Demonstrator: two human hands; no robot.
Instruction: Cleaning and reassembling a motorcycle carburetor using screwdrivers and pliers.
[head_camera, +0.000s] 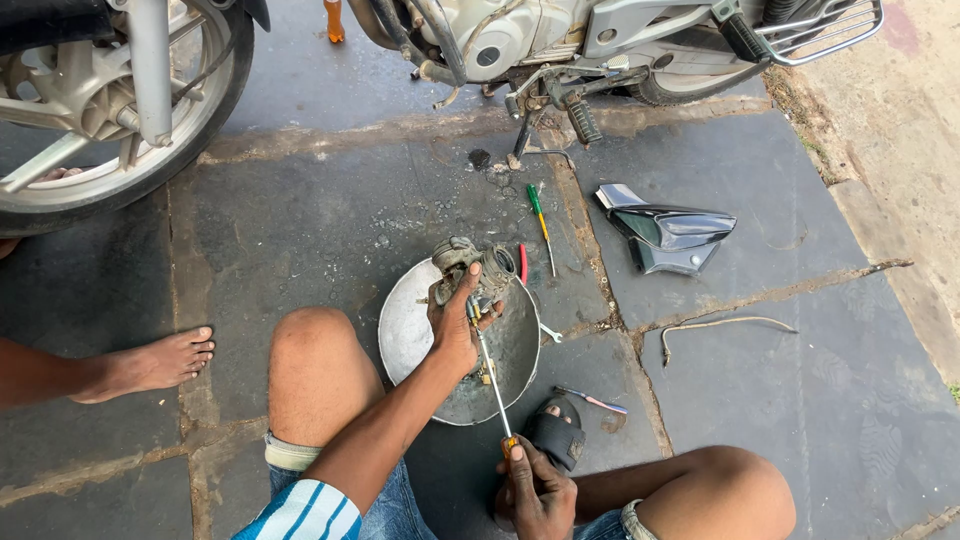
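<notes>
My left hand (455, 322) grips a dirty grey carburettor (470, 266) and holds it over a round metal bowl (410, 335) on the stone floor. My right hand (535, 490) is closed around the handle of a long screwdriver (492, 375). Its shaft runs up and to the left, and its tip meets the carburettor's underside by my left fingers. My knees sit on either side of the bowl. My right foot, in a black sandal (555, 430), rests just beside the bowl.
A green-handled screwdriver (540, 225), a red-handled tool (522, 265) and a small purple tool (592, 400) lie near the bowl. A black side panel (668, 238) and a bent hose (725, 325) lie to the right. A motorcycle (560, 45) stands ahead. Another person's bare foot (150, 362) rests at left.
</notes>
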